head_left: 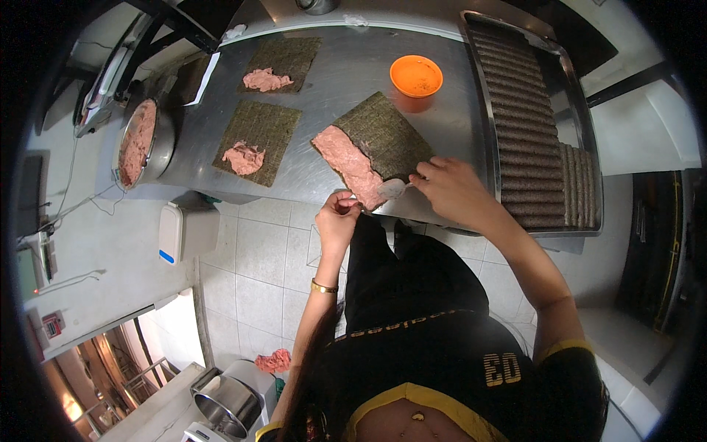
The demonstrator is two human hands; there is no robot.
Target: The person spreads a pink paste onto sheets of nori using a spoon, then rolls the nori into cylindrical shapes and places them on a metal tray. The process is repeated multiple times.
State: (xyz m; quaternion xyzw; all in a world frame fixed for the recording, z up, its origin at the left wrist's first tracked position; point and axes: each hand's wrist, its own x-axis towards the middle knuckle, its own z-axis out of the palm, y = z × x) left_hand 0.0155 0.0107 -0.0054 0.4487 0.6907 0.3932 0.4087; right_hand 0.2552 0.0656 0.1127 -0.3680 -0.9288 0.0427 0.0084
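A dark green nori sheet [394, 136] lies turned at an angle on the steel table before me. Pink meat paste [350, 162] covers a wide band along its left side. My right hand [453, 190] grips a spoon [390, 189], whose pale rounded end rests at the near end of the paste. At the near corner of the sheet, my left hand [339, 215] has its fingers pinched on the edge. Two more nori sheets [276, 129] [302, 55] lie to the left, each with a lump of paste [243, 158] [265, 79].
An orange bowl [416, 76] stands at the back of the table [346, 66]. On the right, a metal tray [598, 199] holds rows of dark rolls [523, 125]. A steel bowl [162, 144] of pink paste sits at the far left. Below it is a white bin [188, 230].
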